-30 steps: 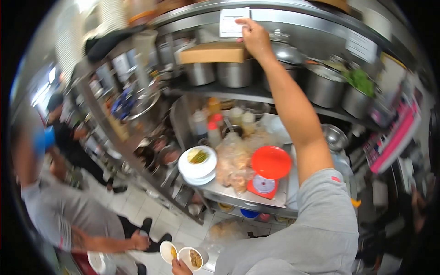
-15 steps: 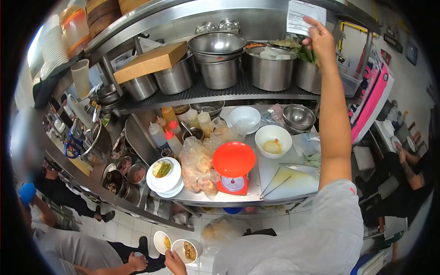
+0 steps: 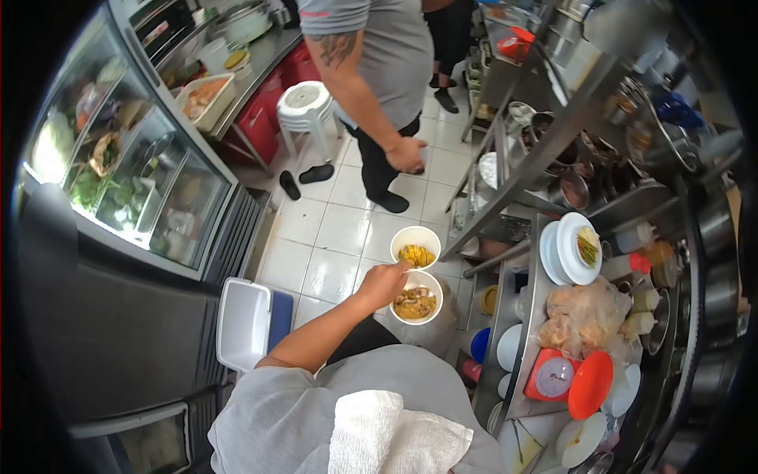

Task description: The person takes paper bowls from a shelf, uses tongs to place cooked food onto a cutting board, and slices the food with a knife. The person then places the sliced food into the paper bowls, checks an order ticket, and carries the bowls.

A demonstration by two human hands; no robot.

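My left hand is closed on two white paper bowls, pinching them together at their touching rims. The farther bowl contains yellow pieces of food. In the nearer bowl there is brownish-yellow food in chunks. Both are held over the tiled floor, in front of my body, with their open tops facing up. My right hand is out of sight. A white towel lies against my grey shirt.
A person in a grey shirt stands ahead. Left are a glass-door fridge, stacked white stools and a white-and-blue cooler box. The counter at right bears a red scale, bagged food and stacked plates.
My view has swung left from the counter to the aisle. The right hand, earlier raised at a paper slip on the shelf, has left view. My left hand still holds both bowls.
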